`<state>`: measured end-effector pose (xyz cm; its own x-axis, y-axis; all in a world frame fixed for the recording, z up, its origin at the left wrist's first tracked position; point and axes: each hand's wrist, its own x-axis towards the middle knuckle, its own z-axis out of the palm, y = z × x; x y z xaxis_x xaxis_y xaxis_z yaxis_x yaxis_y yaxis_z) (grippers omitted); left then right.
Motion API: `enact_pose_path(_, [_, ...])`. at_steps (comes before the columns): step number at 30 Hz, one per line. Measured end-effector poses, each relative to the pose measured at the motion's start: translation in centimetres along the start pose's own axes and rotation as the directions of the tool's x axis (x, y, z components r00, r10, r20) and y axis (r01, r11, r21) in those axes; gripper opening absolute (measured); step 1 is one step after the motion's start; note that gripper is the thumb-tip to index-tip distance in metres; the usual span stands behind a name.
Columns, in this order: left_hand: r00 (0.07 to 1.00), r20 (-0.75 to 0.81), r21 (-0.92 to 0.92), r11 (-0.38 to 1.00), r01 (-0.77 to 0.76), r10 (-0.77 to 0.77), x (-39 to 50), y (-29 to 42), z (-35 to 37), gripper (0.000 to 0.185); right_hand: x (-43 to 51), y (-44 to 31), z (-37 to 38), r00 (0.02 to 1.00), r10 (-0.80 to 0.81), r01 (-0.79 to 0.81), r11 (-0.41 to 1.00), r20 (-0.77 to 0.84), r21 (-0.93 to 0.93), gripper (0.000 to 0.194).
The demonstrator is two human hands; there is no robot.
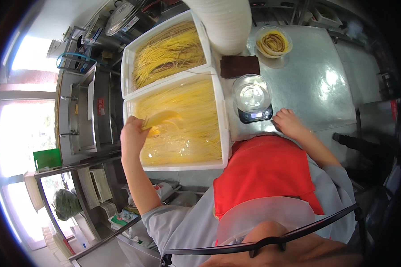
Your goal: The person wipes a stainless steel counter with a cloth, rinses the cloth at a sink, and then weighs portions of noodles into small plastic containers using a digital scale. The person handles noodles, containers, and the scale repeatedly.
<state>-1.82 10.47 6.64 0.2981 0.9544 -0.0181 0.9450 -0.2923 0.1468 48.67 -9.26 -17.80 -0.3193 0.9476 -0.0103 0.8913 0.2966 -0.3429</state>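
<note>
My left hand [133, 130] is closed on one end of a bundle of yellow noodles [163, 117], which curves down into a white tub [225, 133] of yellow noodles in liquid. My right hand [285, 120] rests at the near edge of the metal table, beside a black digital scale [256, 116]; whether it holds anything is unclear. A clear round plastic bowl [251, 93] stands on the scale with no food visible in it. Behind the scale lies a folded dark brown cloth [239, 66].
A second white tub [128, 71] holds yellow and brown noodles. A tall stack of white bowls [225, 30] rises behind the cloth. A filled bowl of coiled noodles [272, 43] stands farther back on the metal table [314, 80]. Sinks [87, 110] are at the left.
</note>
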Motion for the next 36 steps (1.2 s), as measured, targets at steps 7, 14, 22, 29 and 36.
enact_pose_path(7, [0.920, 0.386, -0.122, 0.992, -0.018, 0.064, -1.0, 3.7, 13.6, 0.036, 0.5, 0.4, 3.4, 0.997, 0.039, -0.041, 0.999, -0.070, -0.025, 0.045])
enact_pose_path(14, [0.984, 0.167, -0.296, 0.948, 0.115, -0.068, -1.7, 4.2, 11.1, 0.036, 0.5, 0.6, 3.4, 0.998, 0.055, -0.057, 0.997, -0.035, -0.054, 0.047])
enact_pose_path(22, [0.949, 0.285, -0.737, 0.603, 0.306, -0.134, -0.2, 3.0, 0.0, 0.053, 1.2, 0.4, 3.0, 0.989, 0.069, -0.065, 0.997, -0.131, 0.035, 0.042])
enact_pose_path(29, [0.956, 0.069, -0.810, 0.543, 0.220, -0.285, 1.4, 4.1, -1.3, 0.044, 2.5, 2.0, 2.0, 0.919, 0.245, -0.167, 0.951, -0.308, 0.261, 0.034])
enact_pose_path(36, [0.890, -0.261, -0.823, 0.568, -0.003, -0.373, 4.1, 9.9, -2.3, 0.017, 5.3, 3.8, 2.4, 0.778, 0.548, -0.228, 0.703, -0.309, 0.673, 0.027])
